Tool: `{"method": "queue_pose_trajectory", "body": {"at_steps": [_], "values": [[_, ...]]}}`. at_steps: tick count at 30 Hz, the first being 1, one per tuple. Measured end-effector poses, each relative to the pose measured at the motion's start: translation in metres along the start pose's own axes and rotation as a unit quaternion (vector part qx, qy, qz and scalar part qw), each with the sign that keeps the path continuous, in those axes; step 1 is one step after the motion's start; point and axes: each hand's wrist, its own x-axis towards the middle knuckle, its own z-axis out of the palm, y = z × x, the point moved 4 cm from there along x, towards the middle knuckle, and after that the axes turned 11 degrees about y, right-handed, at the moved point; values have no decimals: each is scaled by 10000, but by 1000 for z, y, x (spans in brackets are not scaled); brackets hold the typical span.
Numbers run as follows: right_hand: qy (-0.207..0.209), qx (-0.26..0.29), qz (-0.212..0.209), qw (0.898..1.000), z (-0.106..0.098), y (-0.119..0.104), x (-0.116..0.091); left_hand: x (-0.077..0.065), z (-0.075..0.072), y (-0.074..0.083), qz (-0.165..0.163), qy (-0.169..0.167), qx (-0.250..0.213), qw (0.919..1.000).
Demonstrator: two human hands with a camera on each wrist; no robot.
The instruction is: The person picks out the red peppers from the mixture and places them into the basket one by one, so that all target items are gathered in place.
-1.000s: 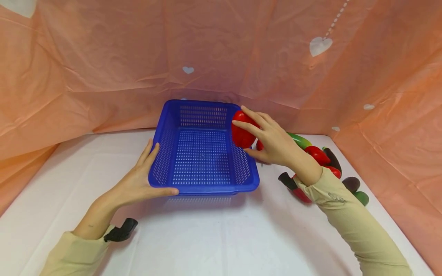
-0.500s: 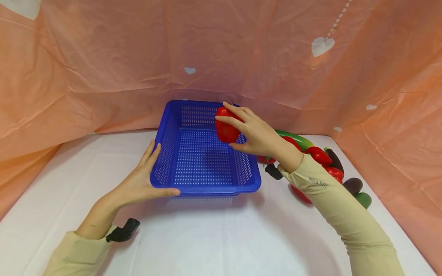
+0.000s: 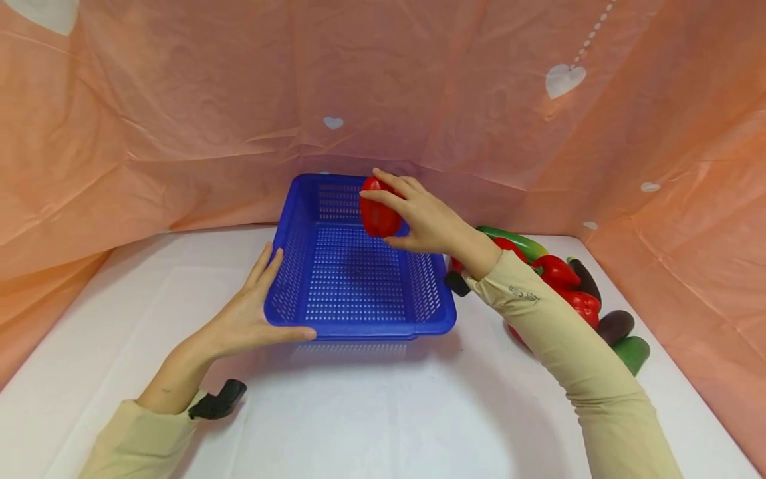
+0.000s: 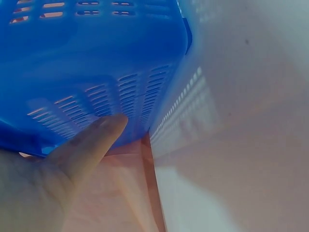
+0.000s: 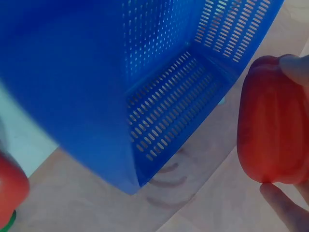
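A red bell pepper (image 3: 378, 209) is gripped by my right hand (image 3: 426, 216), thumb on one side and fingers on the other. It is above the far right part of a blue perforated plastic basket (image 3: 362, 328). In the right wrist view the bell pepper (image 5: 273, 123) appears beside the basket's rim, with fingertips at both ends. My left hand (image 3: 245, 319) touches the basket's near left corner, its straight fingers along the left side and the thumb along the near rim. One digit lies against the slotted outer wall in the left wrist view. Inside the basket, only the perforated floor shows.
To the right lie several red bell peppers (image 3: 555, 273), a long green vegetable (image 3: 519, 243), a dark eggplant (image 3: 585, 279), a dark oval item (image 3: 615, 326) and a green one (image 3: 632, 352). The right forearm hides part of this pile. Orange cloth (image 3: 419, 86) hangs behind the white table (image 3: 335, 412).
My right hand has carried the red bell pepper leftward from the basket's right rim to over its inside, slightly farther away. The left hand and basket keep their places.
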Motion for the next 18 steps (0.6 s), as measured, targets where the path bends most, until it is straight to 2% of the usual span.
{"method": "queue_pose_trajectory", "body": {"at_steps": [7, 18], "values": [[-46, 173, 11, 9998, 6, 2, 15, -1, 0, 0, -56, -21, -2, 10000], [53, 581, 408, 9975, 23, 10, 37, -1, -1, 0, -90, -79, -31, 9999]]}}
